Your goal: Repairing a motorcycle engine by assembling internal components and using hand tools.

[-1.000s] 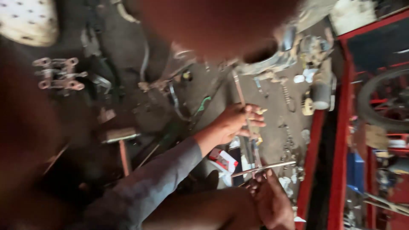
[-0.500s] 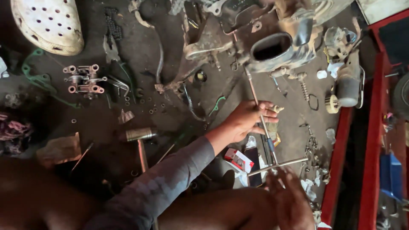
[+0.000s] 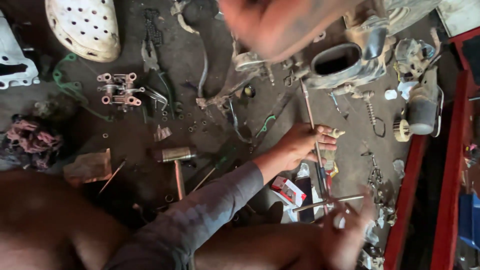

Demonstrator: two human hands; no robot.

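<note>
My left hand (image 3: 300,145), on a grey-sleeved arm that comes from the lower left, is closed around the shaft of a long T-handle wrench (image 3: 309,107). The shaft runs up to a grimy engine part with an oval port (image 3: 340,62). My right hand (image 3: 345,235) is blurred at the bottom. Its fingers wrap the wrench's crossbar (image 3: 327,202).
On the dirty floor lie a hammer (image 3: 175,155), a small red and white box (image 3: 289,190), a metal rocker piece (image 3: 119,90), a white perforated clog (image 3: 82,27), a rag (image 3: 30,140) and loose nuts. A red frame (image 3: 452,150) borders the right. A blurred limb (image 3: 280,25) crosses the top.
The view has shifted, showing more floor on the left. My left hand keeps its hold on the shaft. My right hand has shifted on the crossbar. A blurred limb is back at the top.
</note>
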